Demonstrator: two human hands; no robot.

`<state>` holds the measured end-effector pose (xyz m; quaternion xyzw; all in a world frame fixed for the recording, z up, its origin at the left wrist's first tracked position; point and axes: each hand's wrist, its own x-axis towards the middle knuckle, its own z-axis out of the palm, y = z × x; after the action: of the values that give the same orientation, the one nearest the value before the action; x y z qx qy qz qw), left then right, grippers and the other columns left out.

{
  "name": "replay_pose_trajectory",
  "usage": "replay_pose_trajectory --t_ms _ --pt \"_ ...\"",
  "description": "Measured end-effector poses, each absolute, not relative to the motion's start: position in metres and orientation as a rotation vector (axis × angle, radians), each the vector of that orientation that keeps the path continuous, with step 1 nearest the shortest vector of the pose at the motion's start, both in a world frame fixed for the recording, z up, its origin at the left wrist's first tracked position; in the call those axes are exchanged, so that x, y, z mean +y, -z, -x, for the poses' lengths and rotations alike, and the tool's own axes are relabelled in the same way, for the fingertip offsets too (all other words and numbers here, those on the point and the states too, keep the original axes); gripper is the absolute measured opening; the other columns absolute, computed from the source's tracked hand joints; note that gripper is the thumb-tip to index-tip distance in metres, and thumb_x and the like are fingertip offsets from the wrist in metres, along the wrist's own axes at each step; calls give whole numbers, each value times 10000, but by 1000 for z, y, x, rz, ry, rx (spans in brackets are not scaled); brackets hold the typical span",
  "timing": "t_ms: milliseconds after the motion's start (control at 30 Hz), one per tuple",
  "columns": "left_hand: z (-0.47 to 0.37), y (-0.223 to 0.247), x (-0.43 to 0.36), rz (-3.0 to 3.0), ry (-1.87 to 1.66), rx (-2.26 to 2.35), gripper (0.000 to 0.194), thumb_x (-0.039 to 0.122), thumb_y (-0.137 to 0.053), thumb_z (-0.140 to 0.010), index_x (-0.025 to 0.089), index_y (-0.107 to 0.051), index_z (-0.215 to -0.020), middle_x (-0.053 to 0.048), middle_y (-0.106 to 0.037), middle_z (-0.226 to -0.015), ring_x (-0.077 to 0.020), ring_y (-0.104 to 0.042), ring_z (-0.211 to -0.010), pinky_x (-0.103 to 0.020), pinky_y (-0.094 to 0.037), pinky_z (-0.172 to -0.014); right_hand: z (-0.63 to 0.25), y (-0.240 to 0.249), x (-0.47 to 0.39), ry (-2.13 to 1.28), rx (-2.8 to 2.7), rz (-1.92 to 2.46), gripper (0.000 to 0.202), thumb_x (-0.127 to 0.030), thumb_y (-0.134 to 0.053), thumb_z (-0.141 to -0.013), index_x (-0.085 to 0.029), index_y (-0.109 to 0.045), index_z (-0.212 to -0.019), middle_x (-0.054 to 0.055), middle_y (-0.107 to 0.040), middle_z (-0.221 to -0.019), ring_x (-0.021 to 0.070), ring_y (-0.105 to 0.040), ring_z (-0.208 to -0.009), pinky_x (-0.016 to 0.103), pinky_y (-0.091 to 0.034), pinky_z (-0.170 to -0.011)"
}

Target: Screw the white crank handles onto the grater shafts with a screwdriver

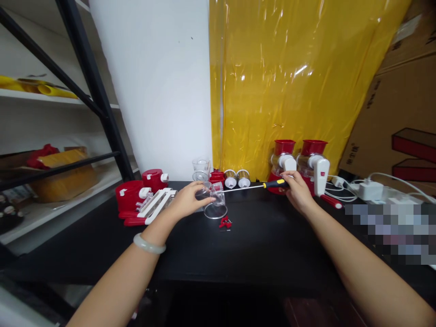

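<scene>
Clear plastic formed the housing that lay near the middle of the frame, its wide round rim turned toward the bottom edge and a narrower part above it; its exact long axis was hard to tell through the transparent walls. The left hand held it from the left side, thumb and fingers clamped on it. The right hand, right of centre, had its fingers closed around the black-and-yellow handle of a screwdriver. That tool's long axis ran almost level across the frame, the handle at the right and slightly higher, the steel shaft pointing left with its tip at the housing. Small red pieces lay on the black tabletop just below the housing. Two metal drums stood side by side above and right of it, with a clear cup above and left. Red bases and white arms sat left of the left hand, and two red-and-white machines stood upright behind the right hand.
</scene>
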<state>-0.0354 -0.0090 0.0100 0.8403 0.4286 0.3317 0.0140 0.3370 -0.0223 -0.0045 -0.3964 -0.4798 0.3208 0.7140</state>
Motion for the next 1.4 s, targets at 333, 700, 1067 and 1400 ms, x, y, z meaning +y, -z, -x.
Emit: replay_pose_trajectory --t_ms 333,700,1067,1400 --pt "33 -12 -11 -2602 -1057 1336 447 599 -659 -756 233 -699 -1009 -80 -645 -1231 -273 -596 -1151 -423 -460 -1004 -335 -1 -24 -875 -984 803 395 -622 -614 -739 -228 -605 -705 13 -555 -651 151 -528 -570 291 -454 -496" --pt "34 -11 -11 -2642 -1025 1350 468 617 -632 -774 222 -694 -1016 -95 -641 -1221 -279 -589 -1161 -429 -464 -1000 -331 -7 -38 -1104 -965 658 300 -185 -728 -580 -269 -621 -848 -32 -600 -778 140 -573 -738 312 -499 -668" --pt "34 -13 -11 -2642 -1023 1331 417 596 -642 -773 241 -702 -982 -87 -636 -1237 -280 -586 -1165 -438 -463 -999 -334 -1 -23 -776 -1030 897 342 -563 -673 -722 -226 -616 -716 -13 -498 -662 105 -428 -515 236 -364 -421" --pt "33 -14 -14 -2645 -1041 1334 433 602 -638 -772 233 -698 -989 -85 -651 -1208 -282 -602 -1146 -418 -474 -985 -336 -7 -37 -1119 -1025 606 330 -163 -692 -575 -280 -627 -876 -15 -636 -875 164 -597 -850 335 -518 -731"
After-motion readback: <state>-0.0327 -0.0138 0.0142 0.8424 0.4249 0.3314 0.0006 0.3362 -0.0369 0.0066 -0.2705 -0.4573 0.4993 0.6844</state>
